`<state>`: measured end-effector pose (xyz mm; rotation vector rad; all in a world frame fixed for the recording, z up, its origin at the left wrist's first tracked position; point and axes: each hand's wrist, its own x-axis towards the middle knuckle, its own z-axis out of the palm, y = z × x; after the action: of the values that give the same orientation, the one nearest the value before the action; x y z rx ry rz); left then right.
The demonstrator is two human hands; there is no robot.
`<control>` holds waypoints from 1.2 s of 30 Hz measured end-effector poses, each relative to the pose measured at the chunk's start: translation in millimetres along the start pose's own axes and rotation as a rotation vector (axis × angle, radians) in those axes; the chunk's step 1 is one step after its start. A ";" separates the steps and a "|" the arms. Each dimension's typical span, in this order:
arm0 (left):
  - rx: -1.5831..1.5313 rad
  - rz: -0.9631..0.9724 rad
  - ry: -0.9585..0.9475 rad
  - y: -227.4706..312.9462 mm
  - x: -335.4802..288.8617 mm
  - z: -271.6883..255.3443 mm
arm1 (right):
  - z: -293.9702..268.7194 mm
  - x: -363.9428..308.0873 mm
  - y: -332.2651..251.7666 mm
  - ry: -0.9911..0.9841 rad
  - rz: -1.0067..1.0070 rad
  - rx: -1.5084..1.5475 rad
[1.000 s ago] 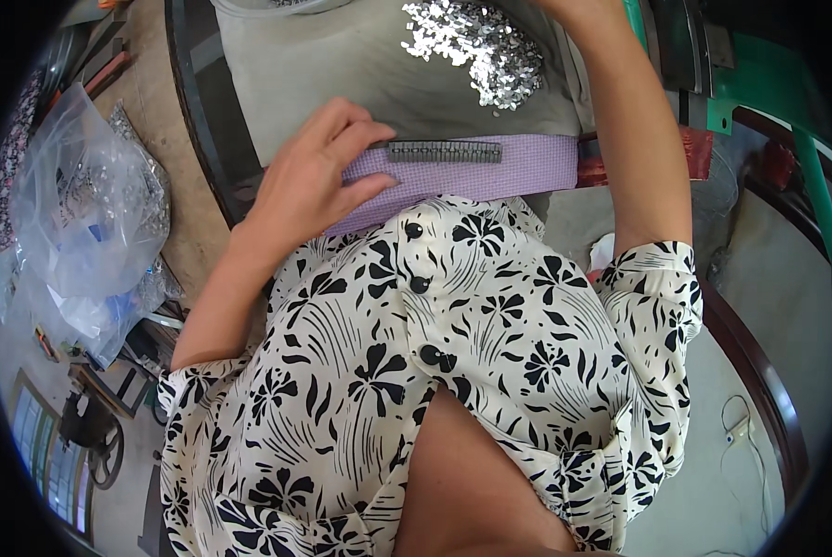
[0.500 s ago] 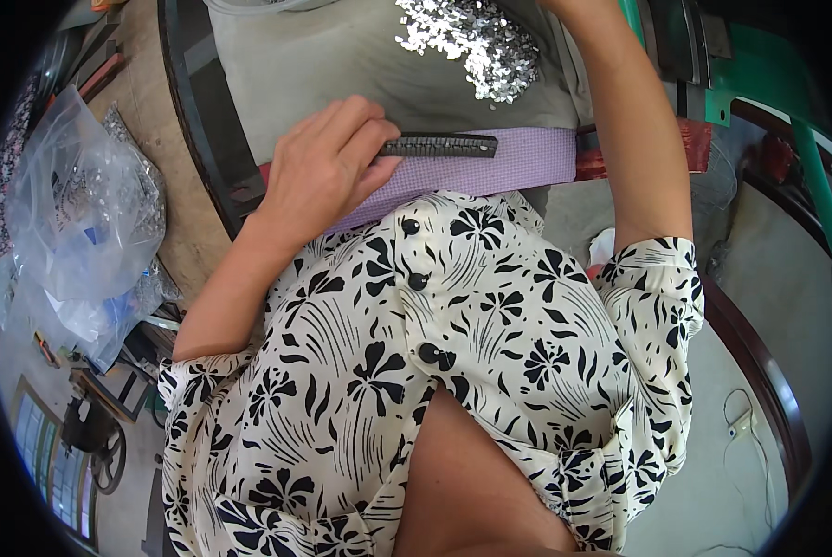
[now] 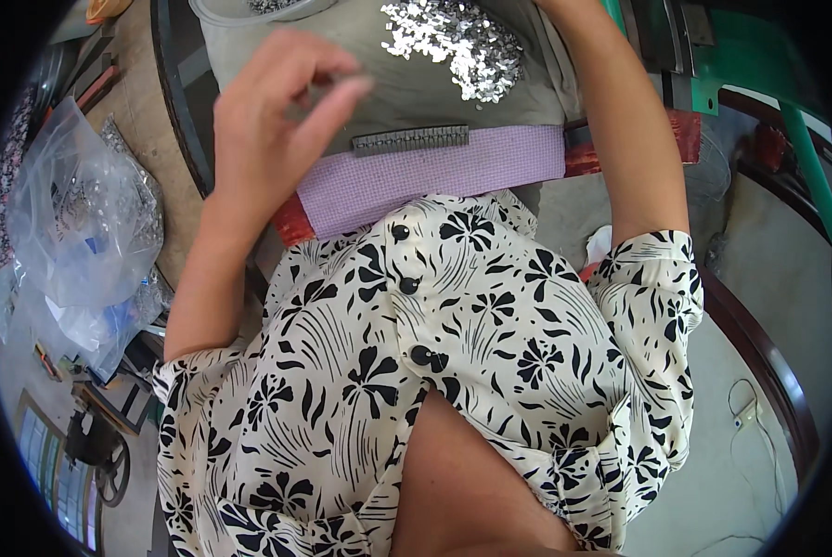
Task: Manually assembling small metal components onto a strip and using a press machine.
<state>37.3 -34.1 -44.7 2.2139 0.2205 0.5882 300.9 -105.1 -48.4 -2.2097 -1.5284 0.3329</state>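
Observation:
My left hand (image 3: 281, 121) is raised over the left side of a grey-green cloth (image 3: 406, 93), slightly blurred by motion. Its thumb and fingers are apart, and I see nothing between them. To the right of that hand, a short dark bar with a row of slots (image 3: 410, 140) lies along the far edge of a lilac textured mat (image 3: 509, 162). Small shiny silver pieces (image 3: 457, 51) are heaped on the cloth. Only my right forearm (image 3: 634, 139) shows; the hand is cut off beyond the upper edge.
A clear plastic tub (image 3: 249, 17) stands at the far left of the cloth. Clear plastic bags (image 3: 91, 213) with contents sit at the left. Green machine framing (image 3: 759, 65) rises at the far right. A red worn board edge (image 3: 295, 221) shows beneath the mat.
My left hand has let go of the slotted bar and moved up and left. The bar now lies free on the mat, farther left, with its toothed side showing.

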 end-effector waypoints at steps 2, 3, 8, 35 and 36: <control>0.109 0.143 0.150 3.3 25.2 2.3 | 3.0 4.3 8.8 -0.024 0.112 0.213; 0.175 0.126 0.178 5.2 36.3 4.6 | 1.1 1.8 9.6 -0.014 0.110 0.207; 0.202 -0.098 0.193 33.1 89.1 12.3 | 2.9 -3.3 6.9 -0.084 0.323 0.883; 0.021 -0.177 0.078 -21.9 138.1 29.6 | 5.5 -26.9 -22.1 0.177 0.560 1.205; 0.022 -0.176 0.077 -26.2 138.7 31.0 | 11.1 -25.1 -6.8 0.148 0.472 1.320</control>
<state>174.6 9.8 -34.9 2.1668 0.4588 0.5762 281.4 -124.1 -56.1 -1.3680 -0.3614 0.9471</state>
